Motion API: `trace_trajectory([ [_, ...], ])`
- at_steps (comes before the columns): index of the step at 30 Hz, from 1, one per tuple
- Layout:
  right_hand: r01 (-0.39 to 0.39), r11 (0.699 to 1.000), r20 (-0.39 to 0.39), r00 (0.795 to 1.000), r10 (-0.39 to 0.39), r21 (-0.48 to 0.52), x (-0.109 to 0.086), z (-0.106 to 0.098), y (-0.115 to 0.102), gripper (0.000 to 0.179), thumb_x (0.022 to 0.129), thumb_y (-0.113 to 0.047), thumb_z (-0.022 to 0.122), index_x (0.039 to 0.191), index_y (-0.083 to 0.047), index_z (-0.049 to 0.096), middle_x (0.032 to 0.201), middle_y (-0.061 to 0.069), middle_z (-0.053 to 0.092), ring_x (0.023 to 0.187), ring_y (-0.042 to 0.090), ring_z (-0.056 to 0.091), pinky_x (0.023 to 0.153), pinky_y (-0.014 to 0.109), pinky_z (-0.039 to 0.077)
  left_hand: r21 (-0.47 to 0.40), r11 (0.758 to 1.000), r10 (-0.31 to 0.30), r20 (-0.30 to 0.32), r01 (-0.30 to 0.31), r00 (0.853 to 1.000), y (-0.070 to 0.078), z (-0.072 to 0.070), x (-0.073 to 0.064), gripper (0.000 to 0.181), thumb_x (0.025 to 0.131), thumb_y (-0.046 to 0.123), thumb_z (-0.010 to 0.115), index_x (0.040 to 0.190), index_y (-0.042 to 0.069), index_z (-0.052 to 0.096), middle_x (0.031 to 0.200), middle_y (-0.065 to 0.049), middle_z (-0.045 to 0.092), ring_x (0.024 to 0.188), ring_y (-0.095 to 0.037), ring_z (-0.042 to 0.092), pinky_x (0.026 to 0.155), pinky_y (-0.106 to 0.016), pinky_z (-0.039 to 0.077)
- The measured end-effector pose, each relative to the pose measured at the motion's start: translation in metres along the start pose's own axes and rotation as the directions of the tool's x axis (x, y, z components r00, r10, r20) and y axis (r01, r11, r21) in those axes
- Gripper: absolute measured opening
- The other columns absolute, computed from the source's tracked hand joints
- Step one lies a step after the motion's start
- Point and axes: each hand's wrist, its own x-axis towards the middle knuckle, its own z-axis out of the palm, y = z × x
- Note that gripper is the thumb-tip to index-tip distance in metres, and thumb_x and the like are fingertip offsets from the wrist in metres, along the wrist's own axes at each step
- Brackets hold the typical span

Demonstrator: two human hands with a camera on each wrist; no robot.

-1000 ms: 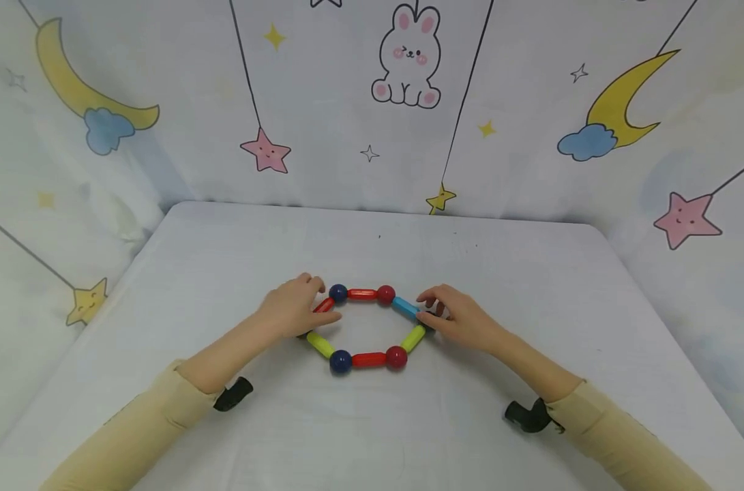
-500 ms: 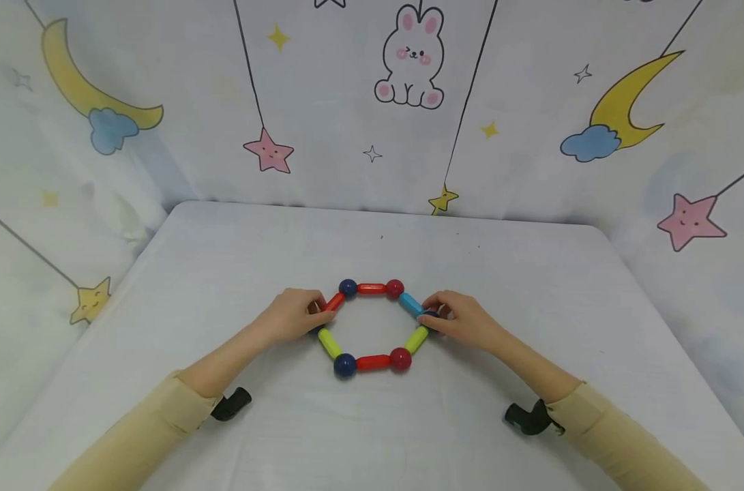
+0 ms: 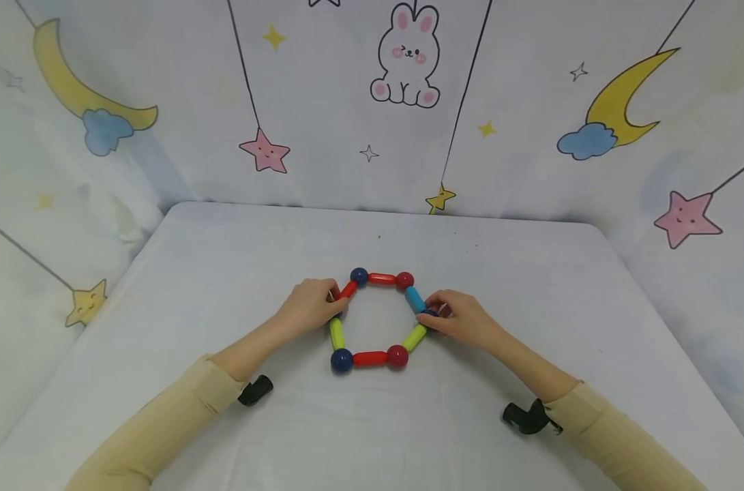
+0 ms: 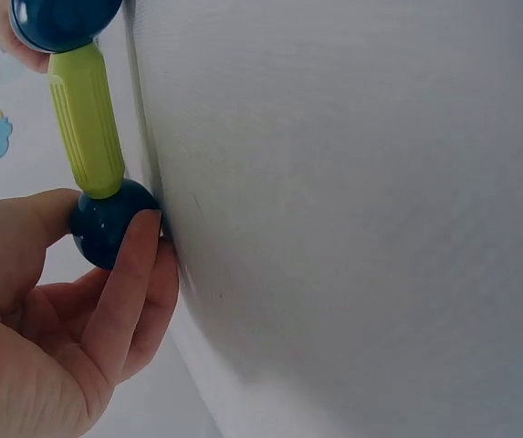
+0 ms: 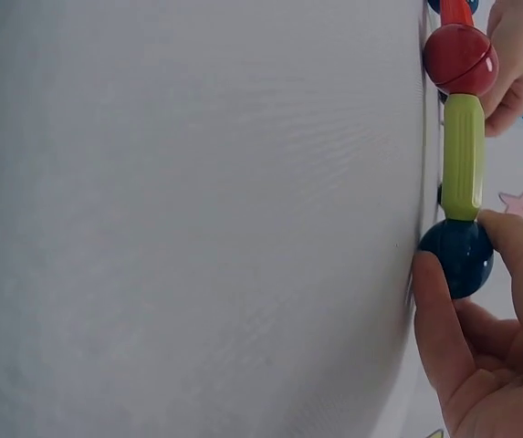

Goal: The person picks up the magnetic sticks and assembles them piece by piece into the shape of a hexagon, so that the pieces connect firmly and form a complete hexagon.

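Note:
A six-sided ring of toy magnetic rods and balls lies on the white table. My left hand (image 3: 307,305) pinches the dark blue ball (image 4: 101,228) at its left corner, thumb on one side, fingers on the other. Opposite, my right hand (image 3: 466,319) holds another dark blue ball (image 5: 462,260) between thumb and fingers. A red rod (image 3: 382,279) joins a blue ball (image 3: 359,276) and a red ball (image 3: 405,280) on the far side. The near side has a red rod (image 3: 370,359). Yellow-green rods (image 3: 337,334), a light blue rod (image 3: 415,299) and a short red rod (image 3: 348,290) form the flanks.
The white-covered table (image 3: 255,239) stretches around the ring. Behind it hangs a cloth (image 3: 335,102) printed with moons, stars and a rabbit. Black wrist-worn devices (image 3: 256,390) show below both sleeves.
My left hand went from loosely spread fingers to pinching the left ball, then moved right with it. The ring became narrower, its far side shifting right and away. My right hand stayed nearly still.

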Motion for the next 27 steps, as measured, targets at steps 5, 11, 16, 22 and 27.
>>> trace_trajectory([
  [5, 0.005, 0.999, -0.001, 1.000, -0.005, -0.033, 0.001, -0.002, -0.001, 0.032, 0.089, -0.026, 0.072, 0.110, -0.003, 0.065, 0.093, 0.003, 0.061, 0.085, 0.019, 0.057, 0.064, 0.024, 0.052, 0.023, 1.000, -0.003, -0.011, 0.004, 1.000, 0.001, 0.000, 0.005, 0.018, 0.091, 0.023, 0.067, 0.092, 0.004, 0.065, 0.070, -0.003, 0.060, 0.056, -0.016, 0.053, 0.051, -0.024, 0.041],
  [11, 0.049, 0.990, -0.058, 0.997, -0.057, -0.133, 0.002, -0.001, -0.004, 0.040, 0.087, -0.027, 0.074, 0.117, -0.004, 0.062, 0.103, 0.007, 0.061, 0.093, 0.021, 0.055, 0.073, 0.031, 0.053, 0.045, 0.997, 0.058, -0.010, -0.057, 0.998, -0.005, 0.003, 0.008, 0.023, 0.092, 0.024, 0.066, 0.096, 0.002, 0.063, 0.074, -0.005, 0.058, 0.062, -0.018, 0.053, 0.055, -0.026, 0.043],
  [16, 0.203, 0.952, -0.063, 0.973, -0.222, -0.230, -0.003, 0.003, -0.014, 0.039, 0.085, -0.036, 0.076, 0.115, -0.013, 0.065, 0.117, 0.002, 0.058, 0.114, 0.021, 0.046, 0.089, 0.039, 0.050, 0.119, 0.928, 0.337, 0.130, -0.352, 0.932, -0.010, -0.005, -0.001, 0.076, 0.082, 0.053, 0.073, 0.133, 0.002, 0.051, 0.128, -0.013, 0.054, 0.120, -0.028, 0.048, 0.100, -0.042, 0.043],
  [22, 0.422, 0.883, 0.184, 0.903, -0.389, -0.206, -0.011, 0.012, -0.026, 0.041, 0.085, -0.052, 0.071, 0.111, -0.020, 0.065, 0.114, -0.011, 0.058, 0.114, 0.011, 0.046, 0.095, 0.038, 0.045, 0.081, 0.691, 0.662, 0.326, -0.718, 0.675, -0.020, -0.013, -0.014, 0.062, 0.070, 0.063, 0.077, 0.111, 0.018, 0.065, 0.121, 0.001, 0.058, 0.132, -0.026, 0.040, 0.111, -0.045, 0.030],
  [27, 0.466, 0.854, 0.231, 0.879, -0.417, -0.231, -0.015, 0.016, -0.022, 0.037, 0.084, -0.051, 0.072, 0.107, -0.023, 0.063, 0.108, -0.012, 0.057, 0.109, 0.009, 0.046, 0.096, 0.040, 0.041, 0.090, 0.687, 0.682, 0.264, -0.721, 0.682, -0.019, -0.003, -0.016, 0.045, 0.073, 0.058, 0.079, 0.098, 0.022, 0.067, 0.101, 0.008, 0.059, 0.110, -0.013, 0.048, 0.103, -0.037, 0.037],
])
